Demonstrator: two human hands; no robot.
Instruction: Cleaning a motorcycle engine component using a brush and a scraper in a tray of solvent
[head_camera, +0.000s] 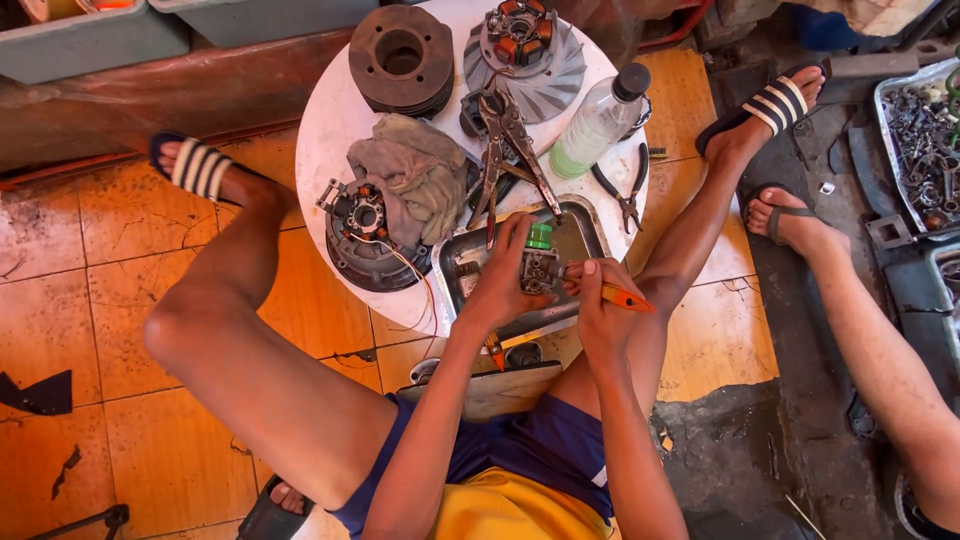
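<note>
We're looking down at a round white desk (330, 130), and the landmark here is the shallow rectangular steel tray (590, 235) at its near edge. Over that tray, the left hand (500, 285) is wrapped snugly round a small grey metal part with a green cap (541, 262), fingers closed on its body. The right hand (597, 310) is closed on an orange-handled screwdriver (625, 298), tip meeting the part's right side. The part looks like solid cast metal, so we'd call it stiff, compact and fairly heavy for its bulk, probably oily and a bit slippery; gripping the blocky body rather than the green cap seems safest.

Left of the tray sits a dark round motor stator with copper windings and loose wires (362, 235), with a crumpled grey rag (420, 175) just behind it. Behind the tray lie long-nose pliers (512, 150) and a clear plastic bottle with a black cap (600, 118), holding pale greenish liquid; any label is too blurred to tell.
</note>
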